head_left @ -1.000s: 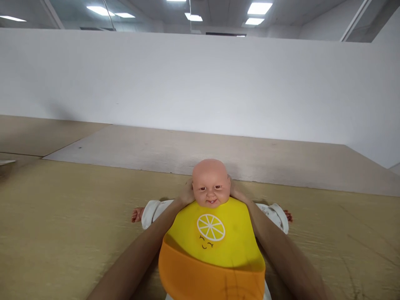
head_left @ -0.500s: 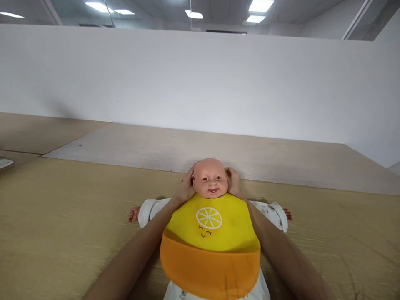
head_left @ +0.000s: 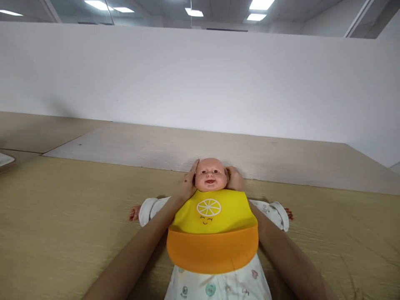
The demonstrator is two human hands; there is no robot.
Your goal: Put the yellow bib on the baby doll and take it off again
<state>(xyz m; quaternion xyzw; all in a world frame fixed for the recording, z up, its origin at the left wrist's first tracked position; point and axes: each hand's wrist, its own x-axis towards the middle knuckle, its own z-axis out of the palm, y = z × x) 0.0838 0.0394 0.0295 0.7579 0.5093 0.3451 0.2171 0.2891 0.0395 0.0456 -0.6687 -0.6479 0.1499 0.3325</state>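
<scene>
Two bare hands press against the sides of a baby doll's head (head_left: 210,175), apart from each other with the head between them. The left hand (head_left: 186,186) sits at the head's 9 o'clock, its fingers (head_left: 194,168) running up the side of the scalp. The right hand (head_left: 235,179) curls against the 3 o'clock side. The left forearm (head_left: 131,250) comes in from 7 o'clock and the right forearm (head_left: 290,254) from 5 o'clock, each passing just beside the doll's body.

The doll lies on its back, face up, with its head at the 12 o'clock end of its body. Under the chin lies a yellow silicone bib (head_left: 213,211) printed with a white citrus slice and a small smiling face, and an orange catch pocket (head_left: 212,250) forms its lower edge. At 6 o'clock, a white printed onesie (head_left: 215,283) shows below the pocket. Its sleeves (head_left: 150,211) reach out toward 9 and 3 o'clock, ending in small reddish doll hands (head_left: 135,213).

Beneath the doll is a tan woodgrain sheet (head_left: 62,229). A paler board (head_left: 187,143) lies beyond it at 12 o'clock, followed by a white wall (head_left: 187,79). A small white item (head_left: 4,159) sits at the far 9 o'clock edge, too cut off to identify.
</scene>
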